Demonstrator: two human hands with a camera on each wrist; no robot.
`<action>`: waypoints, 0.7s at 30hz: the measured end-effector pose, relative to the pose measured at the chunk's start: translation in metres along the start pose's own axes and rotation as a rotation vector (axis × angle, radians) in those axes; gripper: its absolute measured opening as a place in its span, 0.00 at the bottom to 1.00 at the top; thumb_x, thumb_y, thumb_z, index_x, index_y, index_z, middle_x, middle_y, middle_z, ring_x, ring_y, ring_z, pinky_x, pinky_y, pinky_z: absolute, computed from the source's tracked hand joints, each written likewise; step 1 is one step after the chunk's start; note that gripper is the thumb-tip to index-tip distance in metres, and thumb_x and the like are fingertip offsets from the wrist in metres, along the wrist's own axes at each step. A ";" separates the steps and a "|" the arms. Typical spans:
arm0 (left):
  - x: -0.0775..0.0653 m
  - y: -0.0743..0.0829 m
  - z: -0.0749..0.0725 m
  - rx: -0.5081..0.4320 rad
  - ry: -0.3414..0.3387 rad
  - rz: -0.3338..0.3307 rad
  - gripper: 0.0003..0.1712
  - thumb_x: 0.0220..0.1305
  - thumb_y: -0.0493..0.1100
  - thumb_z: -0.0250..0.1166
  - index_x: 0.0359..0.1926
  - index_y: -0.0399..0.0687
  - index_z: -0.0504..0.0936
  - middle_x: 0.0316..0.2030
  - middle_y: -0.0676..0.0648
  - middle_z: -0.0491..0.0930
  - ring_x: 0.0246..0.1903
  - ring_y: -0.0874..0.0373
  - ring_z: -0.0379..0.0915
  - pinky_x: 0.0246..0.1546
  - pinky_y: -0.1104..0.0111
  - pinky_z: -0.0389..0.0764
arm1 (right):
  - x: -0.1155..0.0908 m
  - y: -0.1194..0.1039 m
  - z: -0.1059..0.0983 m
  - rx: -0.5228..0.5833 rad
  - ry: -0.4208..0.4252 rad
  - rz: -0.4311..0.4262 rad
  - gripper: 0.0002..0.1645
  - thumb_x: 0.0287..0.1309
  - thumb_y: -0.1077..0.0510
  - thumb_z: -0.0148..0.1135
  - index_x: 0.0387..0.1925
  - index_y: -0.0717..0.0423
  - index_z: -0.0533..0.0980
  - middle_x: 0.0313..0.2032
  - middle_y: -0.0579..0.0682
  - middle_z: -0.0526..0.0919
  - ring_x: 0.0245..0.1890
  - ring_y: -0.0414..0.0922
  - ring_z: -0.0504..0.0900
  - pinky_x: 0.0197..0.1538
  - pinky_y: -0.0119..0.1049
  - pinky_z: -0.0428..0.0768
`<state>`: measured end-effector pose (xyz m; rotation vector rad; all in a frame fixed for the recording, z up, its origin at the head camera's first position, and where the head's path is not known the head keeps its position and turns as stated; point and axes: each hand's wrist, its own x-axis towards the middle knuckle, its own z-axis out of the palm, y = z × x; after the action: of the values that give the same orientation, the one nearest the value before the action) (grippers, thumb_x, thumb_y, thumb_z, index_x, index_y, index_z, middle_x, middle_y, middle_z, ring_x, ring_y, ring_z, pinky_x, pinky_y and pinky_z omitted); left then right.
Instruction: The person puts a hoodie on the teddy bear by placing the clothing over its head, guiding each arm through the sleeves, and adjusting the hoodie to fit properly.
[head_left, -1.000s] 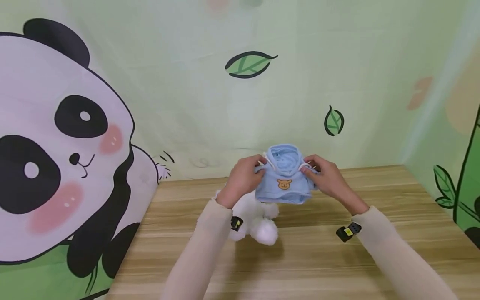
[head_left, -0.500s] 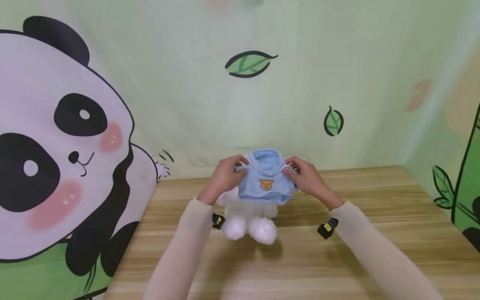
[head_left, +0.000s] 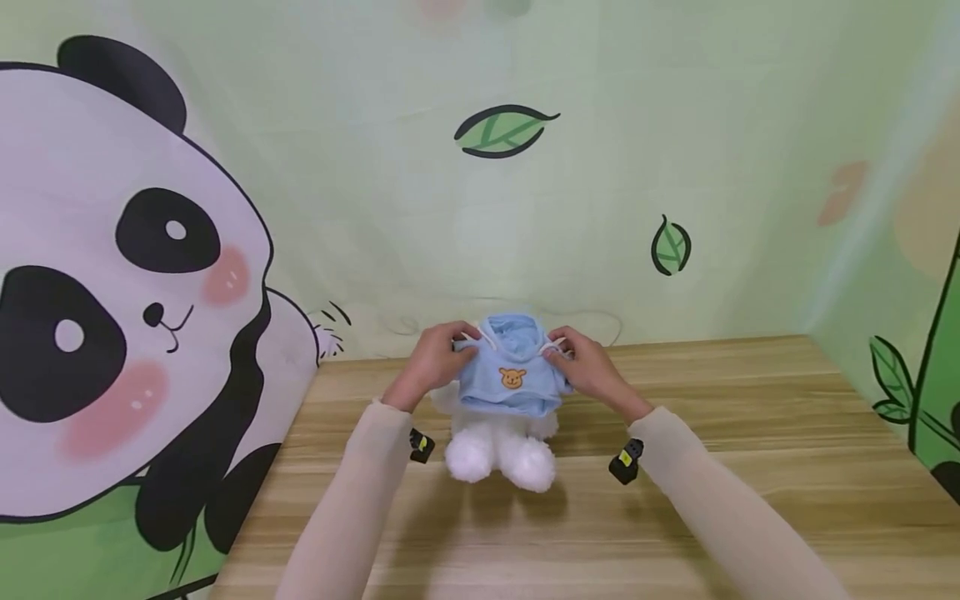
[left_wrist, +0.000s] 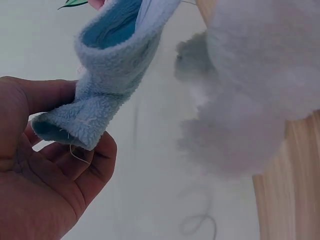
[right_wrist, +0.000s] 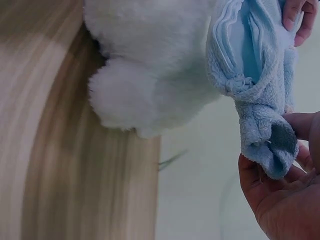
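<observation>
pale green backdrop (head_left: 375,183) rises behind the wooden tabletop (head_left: 750,517). near its far edge i see a white plush toy (head_left: 501,437), upper part hidden, blurred in my left wrist view. before it, raised, is a fuzzy light-blue hoodie (head_left: 517,362) with a tan animal-face patch (head_left: 513,378); left hand (head_left: 437,358) and right hand (head_left: 590,367) pinch its sleeves (left_wrist: 75,122) between fingers.

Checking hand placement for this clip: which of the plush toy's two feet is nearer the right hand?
The foot at right in the head view, toward the right hand; the other foot sits at left, toward the left hand.
</observation>
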<state>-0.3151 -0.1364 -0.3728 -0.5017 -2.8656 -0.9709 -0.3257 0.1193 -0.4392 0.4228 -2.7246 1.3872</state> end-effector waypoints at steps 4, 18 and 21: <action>-0.001 -0.006 0.003 0.001 -0.001 0.002 0.12 0.66 0.38 0.62 0.50 0.44 0.82 0.49 0.38 0.82 0.48 0.45 0.78 0.50 0.55 0.79 | 0.001 0.007 0.013 0.009 -0.011 0.007 0.19 0.71 0.52 0.54 0.57 0.56 0.72 0.45 0.59 0.81 0.40 0.49 0.80 0.36 0.35 0.77; -0.007 -0.040 0.018 0.045 -0.064 0.005 0.15 0.67 0.38 0.60 0.52 0.41 0.84 0.57 0.39 0.80 0.61 0.45 0.74 0.62 0.53 0.72 | 0.003 0.031 0.047 0.001 -0.003 0.018 0.19 0.69 0.55 0.57 0.55 0.61 0.74 0.46 0.60 0.81 0.43 0.52 0.79 0.39 0.38 0.77; -0.011 -0.046 0.020 0.050 -0.129 -0.046 0.18 0.67 0.43 0.60 0.56 0.44 0.81 0.62 0.41 0.76 0.64 0.45 0.70 0.65 0.52 0.70 | 0.001 0.032 0.049 -0.013 -0.030 0.049 0.20 0.68 0.53 0.58 0.56 0.59 0.74 0.46 0.59 0.81 0.44 0.51 0.79 0.42 0.39 0.77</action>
<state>-0.3196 -0.1619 -0.4169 -0.5142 -3.0200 -0.9027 -0.3314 0.0984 -0.4934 0.3826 -2.7845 1.3850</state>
